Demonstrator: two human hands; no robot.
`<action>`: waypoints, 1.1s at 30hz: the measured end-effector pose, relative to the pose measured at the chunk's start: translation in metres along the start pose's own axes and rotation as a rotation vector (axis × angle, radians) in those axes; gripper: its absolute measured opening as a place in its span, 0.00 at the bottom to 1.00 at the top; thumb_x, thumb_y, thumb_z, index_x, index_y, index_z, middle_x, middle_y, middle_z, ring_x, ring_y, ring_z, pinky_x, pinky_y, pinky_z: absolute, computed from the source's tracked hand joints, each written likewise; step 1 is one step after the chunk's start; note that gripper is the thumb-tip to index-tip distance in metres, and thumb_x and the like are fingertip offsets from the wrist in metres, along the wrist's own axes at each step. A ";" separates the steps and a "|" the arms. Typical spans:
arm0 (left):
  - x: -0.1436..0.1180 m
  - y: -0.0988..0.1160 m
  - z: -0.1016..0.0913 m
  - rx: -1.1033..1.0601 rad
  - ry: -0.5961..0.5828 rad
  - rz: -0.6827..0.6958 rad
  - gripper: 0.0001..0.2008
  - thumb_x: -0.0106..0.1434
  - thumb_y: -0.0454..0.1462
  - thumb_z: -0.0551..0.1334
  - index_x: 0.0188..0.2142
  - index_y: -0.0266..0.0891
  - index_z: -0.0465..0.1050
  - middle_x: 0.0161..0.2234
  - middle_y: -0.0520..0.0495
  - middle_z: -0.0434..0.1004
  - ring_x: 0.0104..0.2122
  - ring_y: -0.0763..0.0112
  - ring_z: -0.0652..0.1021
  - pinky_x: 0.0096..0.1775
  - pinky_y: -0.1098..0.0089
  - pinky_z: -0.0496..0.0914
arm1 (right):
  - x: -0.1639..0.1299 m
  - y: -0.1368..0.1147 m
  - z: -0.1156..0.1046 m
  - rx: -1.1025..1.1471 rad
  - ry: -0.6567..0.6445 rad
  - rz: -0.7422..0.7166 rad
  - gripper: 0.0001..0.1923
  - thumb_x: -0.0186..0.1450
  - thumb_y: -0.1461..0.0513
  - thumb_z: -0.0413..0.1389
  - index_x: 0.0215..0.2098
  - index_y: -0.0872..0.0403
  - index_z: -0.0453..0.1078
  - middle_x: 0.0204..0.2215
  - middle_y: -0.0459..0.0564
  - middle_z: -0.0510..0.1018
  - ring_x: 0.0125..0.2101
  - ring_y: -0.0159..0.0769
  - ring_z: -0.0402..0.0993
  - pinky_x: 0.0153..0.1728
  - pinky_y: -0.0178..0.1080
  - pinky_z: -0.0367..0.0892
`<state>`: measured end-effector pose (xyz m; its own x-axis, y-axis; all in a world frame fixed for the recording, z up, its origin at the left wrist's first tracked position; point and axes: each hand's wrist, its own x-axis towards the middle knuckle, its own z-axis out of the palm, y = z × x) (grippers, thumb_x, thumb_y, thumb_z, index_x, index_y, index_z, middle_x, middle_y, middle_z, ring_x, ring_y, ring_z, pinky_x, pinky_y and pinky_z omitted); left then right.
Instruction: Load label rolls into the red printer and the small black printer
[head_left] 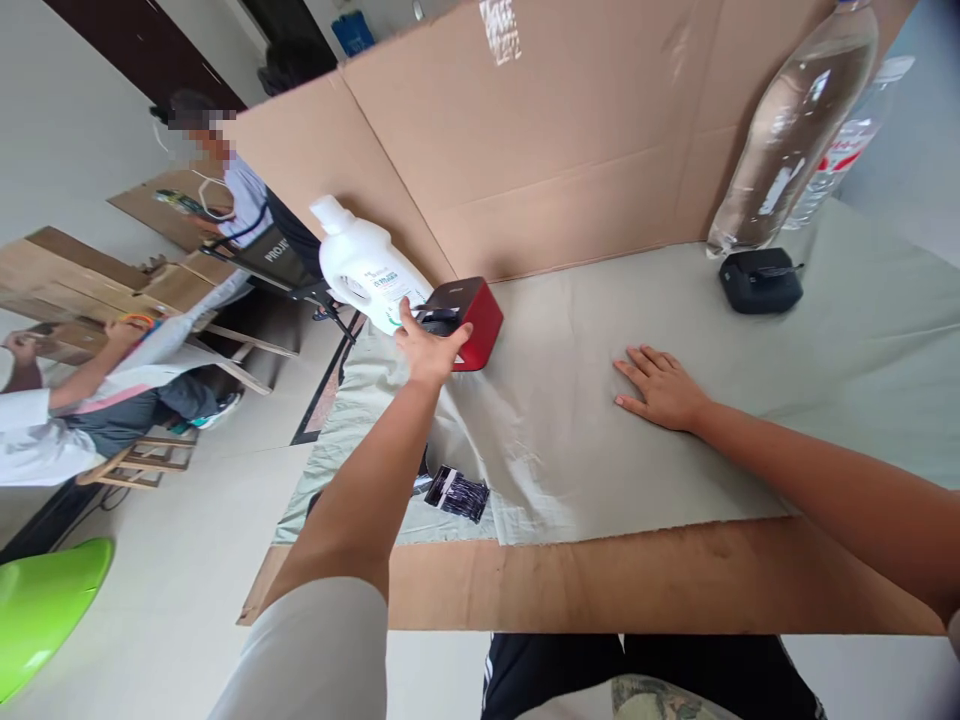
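The left hand reaches out across the bench, its fingers spread loosely and touching the side of a white detergent bottle and the near end of a red box with a dark top; whether it truly grips either one cannot be told, since the palm faces away. The white detergent bottle stands tilted at the far left edge of the bench, touching or just beside the red box, with a cardboard wall rising behind both. The right hand lies flat and open, palm down, on the pale green cloth that covers the bench, holding nothing, well apart from the left one. Near the front left edge lies a small black-and-white packet. At the far right a clear plastic bottle stands beside a small black case. To the left, other people sit at wooden tables.
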<state>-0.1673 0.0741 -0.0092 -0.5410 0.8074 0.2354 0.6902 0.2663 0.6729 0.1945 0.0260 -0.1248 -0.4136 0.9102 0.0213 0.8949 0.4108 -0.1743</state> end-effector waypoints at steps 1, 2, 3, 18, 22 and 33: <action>-0.015 0.008 0.000 -0.080 -0.017 0.068 0.58 0.46 0.45 0.75 0.69 0.45 0.43 0.61 0.37 0.57 0.65 0.48 0.59 0.65 0.51 0.53 | -0.001 -0.001 0.001 0.007 -0.003 -0.037 0.40 0.68 0.39 0.42 0.70 0.53 0.56 0.71 0.57 0.53 0.70 0.56 0.46 0.67 0.57 0.48; -0.032 0.017 0.001 -0.167 -0.037 0.132 0.58 0.45 0.44 0.76 0.69 0.44 0.44 0.61 0.38 0.57 0.65 0.49 0.59 0.65 0.53 0.53 | -0.002 -0.003 0.002 0.015 -0.004 -0.075 0.40 0.67 0.39 0.42 0.70 0.53 0.56 0.71 0.58 0.53 0.70 0.56 0.46 0.67 0.57 0.48; -0.049 0.025 0.003 -0.253 -0.062 0.186 0.59 0.44 0.44 0.76 0.69 0.44 0.45 0.61 0.38 0.57 0.65 0.49 0.59 0.66 0.54 0.52 | -0.004 -0.005 0.003 0.024 -0.003 -0.109 0.40 0.67 0.40 0.43 0.70 0.53 0.56 0.71 0.58 0.54 0.70 0.56 0.47 0.67 0.58 0.48; -0.236 0.050 0.042 -0.257 -0.110 0.142 0.62 0.38 0.46 0.78 0.67 0.45 0.47 0.61 0.34 0.54 0.65 0.43 0.60 0.63 0.47 0.59 | -0.053 -0.035 0.011 0.288 0.265 0.028 0.32 0.62 0.58 0.54 0.61 0.66 0.63 0.60 0.68 0.70 0.63 0.56 0.63 0.64 0.55 0.60; -0.255 0.032 0.040 -0.238 -0.117 0.247 0.60 0.40 0.51 0.77 0.67 0.45 0.48 0.61 0.34 0.55 0.63 0.45 0.63 0.61 0.48 0.63 | -0.050 -0.031 0.017 0.375 0.336 0.019 0.32 0.60 0.64 0.52 0.63 0.62 0.60 0.58 0.65 0.72 0.60 0.53 0.68 0.61 0.55 0.63; -0.204 -0.006 0.031 -0.653 -0.209 0.177 0.23 0.64 0.53 0.59 0.50 0.40 0.67 0.40 0.44 0.72 0.43 0.64 0.75 0.49 0.61 0.70 | -0.067 -0.055 -0.011 0.501 0.696 -0.270 0.35 0.70 0.49 0.46 0.70 0.55 0.47 0.64 0.61 0.64 0.66 0.54 0.57 0.64 0.60 0.58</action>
<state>-0.0463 -0.0763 -0.0832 -0.2983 0.9110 0.2847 0.2948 -0.1958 0.9353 0.1749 -0.0574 -0.1061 -0.2588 0.6788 0.6872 0.5363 0.6927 -0.4822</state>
